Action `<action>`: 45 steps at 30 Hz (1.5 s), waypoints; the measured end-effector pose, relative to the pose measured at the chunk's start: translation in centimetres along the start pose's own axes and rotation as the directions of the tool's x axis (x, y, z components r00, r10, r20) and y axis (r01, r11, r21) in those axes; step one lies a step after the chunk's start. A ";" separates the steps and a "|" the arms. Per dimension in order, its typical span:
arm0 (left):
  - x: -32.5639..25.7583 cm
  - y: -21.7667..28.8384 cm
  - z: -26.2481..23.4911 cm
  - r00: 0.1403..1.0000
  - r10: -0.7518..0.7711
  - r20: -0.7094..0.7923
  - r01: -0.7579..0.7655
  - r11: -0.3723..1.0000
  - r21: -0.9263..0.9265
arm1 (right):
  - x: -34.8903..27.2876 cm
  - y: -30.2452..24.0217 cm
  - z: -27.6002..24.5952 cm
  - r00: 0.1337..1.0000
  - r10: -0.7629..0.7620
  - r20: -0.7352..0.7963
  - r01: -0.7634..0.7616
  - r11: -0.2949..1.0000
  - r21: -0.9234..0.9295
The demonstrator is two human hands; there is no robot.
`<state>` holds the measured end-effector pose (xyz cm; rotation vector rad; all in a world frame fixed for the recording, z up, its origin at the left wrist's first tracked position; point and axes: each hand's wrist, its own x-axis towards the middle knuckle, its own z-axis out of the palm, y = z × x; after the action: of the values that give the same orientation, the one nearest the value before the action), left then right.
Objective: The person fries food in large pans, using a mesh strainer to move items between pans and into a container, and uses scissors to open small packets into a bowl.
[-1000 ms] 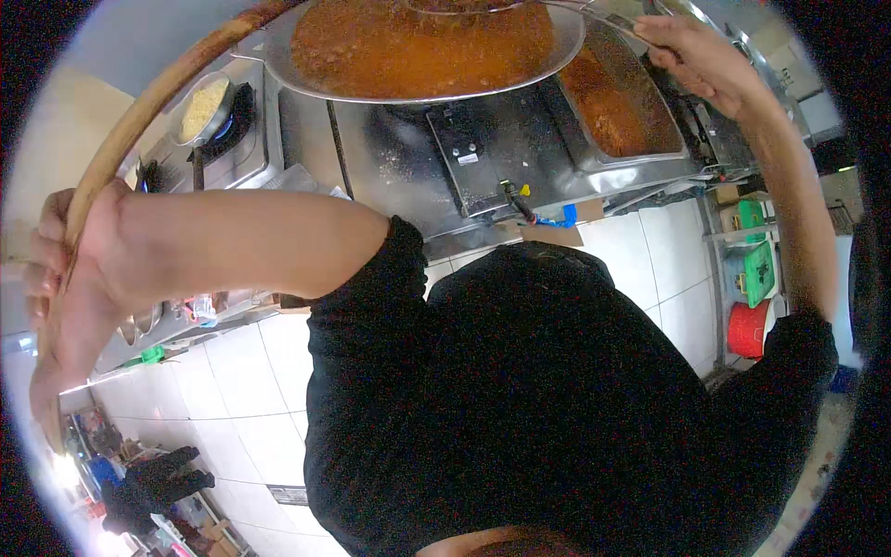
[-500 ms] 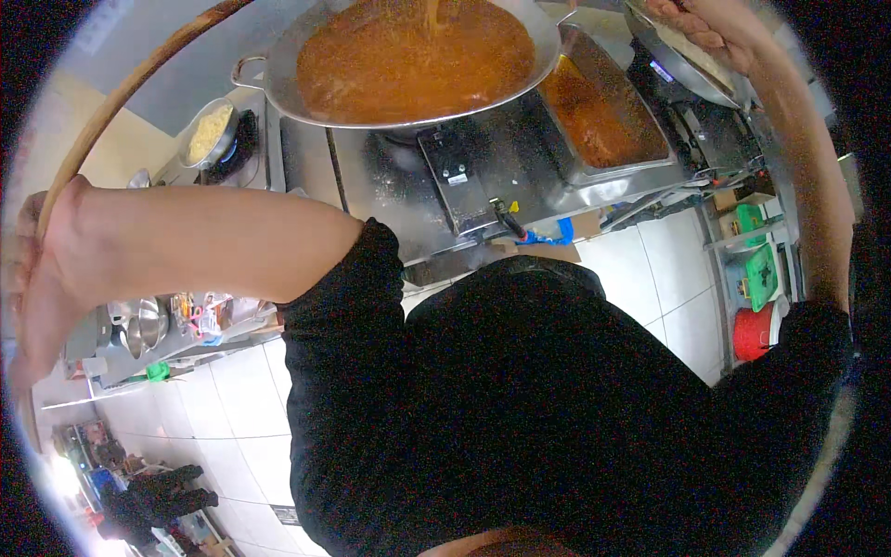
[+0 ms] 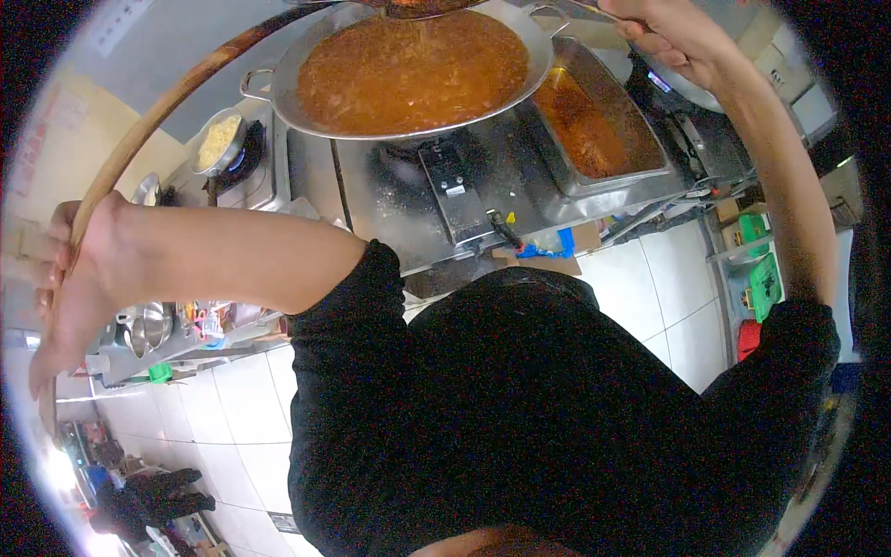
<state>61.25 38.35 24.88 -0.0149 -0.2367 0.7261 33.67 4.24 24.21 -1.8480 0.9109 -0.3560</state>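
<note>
My left hand (image 3: 88, 274), a little blurred, is closed round a long wooden pole (image 3: 176, 93) at the far left. The pole rises and bends with the lens toward the top edge. There a dark, round-bottomed vessel (image 3: 436, 7) with brown contents, mostly cut off, hangs above a wide two-handled wok (image 3: 288, 110). Orange-brown soup or sauce (image 3: 413, 74) fills the wok, and a thin stream falls into it. At the top right my right hand (image 3: 673, 37) grips a thin tan handle (image 3: 594, 11) that points toward the vessel; its join is out of sight.
Right of the wok sits a deep steel pan (image 3: 640, 172) with orange oily liquid. On the left, a small pan (image 3: 227, 165) of pale yellow food stands over a blue flame. A black-handled tool (image 3: 506, 227) lies at the counter's front edge. Green boxes (image 3: 766, 286) fill shelves at right.
The dark vessel has come into view over the wok. My right hand has moved left, off the rim of the pan at right, and now grips a thin handle. My left hand has shifted slightly right.
</note>
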 end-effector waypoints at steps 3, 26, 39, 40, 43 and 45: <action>0.6 0.8 -2.5 0.990 -0.054 0.128 0.060 0.997 -0.039 | -0.7 0.6 0.4 1.000 0.007 0.000 -0.007 1.000 -0.001; 3.9 0.3 4.5 0.967 0.013 0.254 -0.017 1.000 0.013 | -1.8 -6.7 -3.8 0.988 -0.151 -0.042 0.153 0.987 0.049; 1.8 4.0 -5.3 0.873 -0.051 0.485 0.089 0.995 -0.056 | 0.6 2.4 -1.3 0.991 -0.132 0.039 0.134 0.989 -0.063; 1.0 4.2 -6.5 0.875 -0.079 0.478 0.123 0.991 -0.061 | 0.4 3.3 -1.0 0.995 -0.097 0.038 0.099 0.994 -0.056; -0.4 4.6 -8.1 0.831 -0.105 0.546 0.166 0.984 -0.064 | 0.6 5.6 -0.6 0.997 -0.054 0.063 0.052 0.998 0.039; -1.1 4.7 -8.3 0.836 -0.119 0.536 0.170 0.984 -0.048 | 0.9 6.8 -0.6 0.997 -0.042 0.070 0.036 0.996 0.077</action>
<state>59.23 41.73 16.12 0.1173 -0.7992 0.5533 31.01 1.75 18.41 -1.7997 0.8031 -0.3412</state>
